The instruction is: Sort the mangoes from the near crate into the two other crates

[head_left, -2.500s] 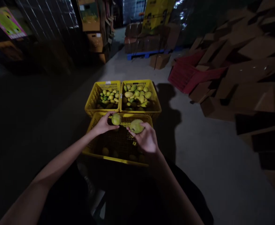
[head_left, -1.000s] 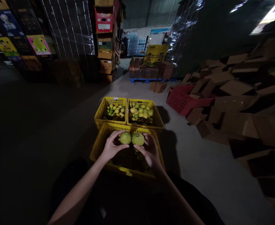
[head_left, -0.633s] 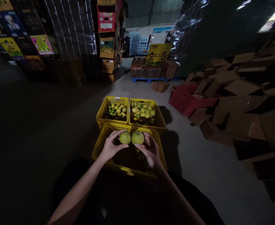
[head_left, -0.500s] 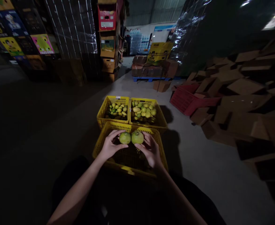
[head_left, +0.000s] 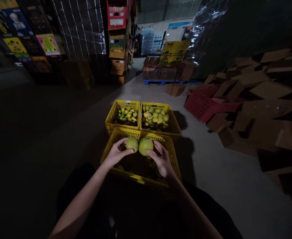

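Observation:
Between the thumb and fingers of my left hand is a round green fruit, its exact kind unclear. My right hand grips a second, slightly larger yellow-green fruit. The two fruits are side by side with almost no gap, above the near yellow crate. That crate's inside is dark, with a few fruits dimly showing at its bottom. Behind it, the left yellow crate holds small green and yellow fruits. Larger yellow-green fruits lie in the right yellow crate.
Flattened and torn cardboard boxes heap up on the right, with a tilted red crate at their edge. A blue pallet with boxes stands behind. Stacked printed cartons rise at the back left. Grey floor surrounds the crates.
Both fruits have been turned and tilted in my fingers, and the right one shows a different side. The whole view has shifted slightly, so the surroundings sit further right.

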{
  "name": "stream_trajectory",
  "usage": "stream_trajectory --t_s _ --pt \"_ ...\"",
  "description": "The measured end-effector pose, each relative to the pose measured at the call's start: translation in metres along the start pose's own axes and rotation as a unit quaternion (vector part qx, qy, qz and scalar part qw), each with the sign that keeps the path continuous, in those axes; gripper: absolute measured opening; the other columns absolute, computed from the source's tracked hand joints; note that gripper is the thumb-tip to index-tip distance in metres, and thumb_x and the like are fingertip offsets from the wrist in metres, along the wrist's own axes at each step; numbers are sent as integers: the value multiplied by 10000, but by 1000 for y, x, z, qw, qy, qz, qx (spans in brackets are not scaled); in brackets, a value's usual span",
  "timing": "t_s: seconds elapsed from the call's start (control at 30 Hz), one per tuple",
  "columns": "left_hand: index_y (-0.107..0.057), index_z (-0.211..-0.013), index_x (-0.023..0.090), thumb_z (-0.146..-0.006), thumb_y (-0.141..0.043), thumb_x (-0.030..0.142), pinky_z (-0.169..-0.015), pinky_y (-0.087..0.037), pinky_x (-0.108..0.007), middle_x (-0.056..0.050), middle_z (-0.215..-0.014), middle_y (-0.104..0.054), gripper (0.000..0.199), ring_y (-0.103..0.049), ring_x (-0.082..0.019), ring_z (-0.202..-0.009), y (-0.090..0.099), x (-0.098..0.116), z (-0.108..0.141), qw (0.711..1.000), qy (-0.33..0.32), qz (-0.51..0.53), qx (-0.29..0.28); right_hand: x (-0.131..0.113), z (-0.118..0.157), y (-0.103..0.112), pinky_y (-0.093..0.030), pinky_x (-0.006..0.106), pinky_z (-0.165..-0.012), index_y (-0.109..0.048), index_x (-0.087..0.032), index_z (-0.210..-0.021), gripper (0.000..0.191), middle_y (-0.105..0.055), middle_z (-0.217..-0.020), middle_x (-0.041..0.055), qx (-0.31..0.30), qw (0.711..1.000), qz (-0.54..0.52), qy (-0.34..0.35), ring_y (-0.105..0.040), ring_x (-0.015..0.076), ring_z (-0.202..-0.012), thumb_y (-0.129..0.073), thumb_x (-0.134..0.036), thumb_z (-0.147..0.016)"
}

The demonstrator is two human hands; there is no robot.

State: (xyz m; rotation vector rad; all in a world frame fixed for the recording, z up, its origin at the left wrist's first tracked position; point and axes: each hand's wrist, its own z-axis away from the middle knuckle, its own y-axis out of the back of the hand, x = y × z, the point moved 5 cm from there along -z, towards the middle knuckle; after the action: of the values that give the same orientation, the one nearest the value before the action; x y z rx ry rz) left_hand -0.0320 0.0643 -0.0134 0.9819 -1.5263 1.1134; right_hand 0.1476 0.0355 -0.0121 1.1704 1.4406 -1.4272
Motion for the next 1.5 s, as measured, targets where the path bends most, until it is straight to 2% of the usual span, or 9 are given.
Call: stream_trajectory --t_s 0.13,0.37,0.5,0.57,0.7,0.87,0.97,1.3,1.5 --pt "-601 -1063 144 -663 -712 580 -631 -510 -237 -61 -809 -679 602 -623 -116 -619 -6 -12 4 986 129 97 -41 14 0 -9 -541 321 -562 -572 -236 -988 394 -710 -776 27 -61 990 -79 -101 -678 199 -642 -664 -528 -740" --pt "-613 -823 103 -720 -580 678 -593 -489 -207 -75 -673 -653 585 -602 -110 -575 -14 -22 2 961 228 143 -61 24 -3 -17 -462 265 -455 -600 -169 -786 505 -683 -592 60 -65 970 -102 -210 -618 170 -466 -610 -666 -697" --pt "-557 -684 147 -779 -473 688 -490 -412 -202 -24 -558 -566 555 -516 -86 -477 -14 -31 1 951 276 127 -52 30 -3 -15 -413 244 -411 -593 -177 -811 489 -682 -592 49 -84 963 -91 -238 -585 149 -427 -600 -656 -712" --pt "-528 -683 158 -770 -499 678 -454 -356 -195 10 -536 -511 528 -450 -68 -445 -14 -31 1 959 260 109 -38 31 -2 -14 -437 257 -440 -585 -206 -903 468 -688 -619 27 -92 965 -95 -226 -597 155 -449 -638 -626 -702" --pt "-534 -914 190 -730 -618 615 -451 -301 -185 45 -651 -503 471 -419 -59 -482 -16 -22 3 984 168 49 -38 28 1 -11 -489 287 -528 -566 -266 -1054 458 -701 -800 11 -107 976 -87 -170 -624 159 -569 -745 -463 -681" --pt "-528 -1047 185 -669 -757 436 -778 -431 -238 -18 -953 -566 508 -541 -137 -863 -18 -10 3 998 13 -48 -47 23 -1 2 -500 277 -594 -585 -249 -1041 544 -657 -830 -14 -43 994 -25 -100 -599 156 -675 -836 -263 -559" --pt "-507 -1027 194 -599 -817 347 -844 -427 -273 -18 -961 -564 551 -548 -153 -901 -16 -8 2 997 -33 -63 -32 18 -3 13 -501 273 -716 -583 -242 -985 592 -663 -879 -20 17 998 25 -55 -610 159 -787 -859 -160 -468" --pt "-661 -924 160 -604 -815 376 -894 -462 -307 -51 -976 -628 416 -581 -184 -962 -21 -4 1 998 48 42 -18 10 0 23 -489 283 -829 -617 -251 -988 505 -660 -1010 -1 13 1000 -4 -18 -608 171 -940 -831 -187 -535" --pt "-663 -974 200 -661 -791 354 -894 -492 -313 -3 -861 -651 372 -638 -128 -817 -21 -19 -1 977 120 177 1 8 -1 29 -517 339 -781 -586 -272 -871 425 -697 -900 -22 26 998 -46 -18 -656 190 -830 -831 -226 -527"
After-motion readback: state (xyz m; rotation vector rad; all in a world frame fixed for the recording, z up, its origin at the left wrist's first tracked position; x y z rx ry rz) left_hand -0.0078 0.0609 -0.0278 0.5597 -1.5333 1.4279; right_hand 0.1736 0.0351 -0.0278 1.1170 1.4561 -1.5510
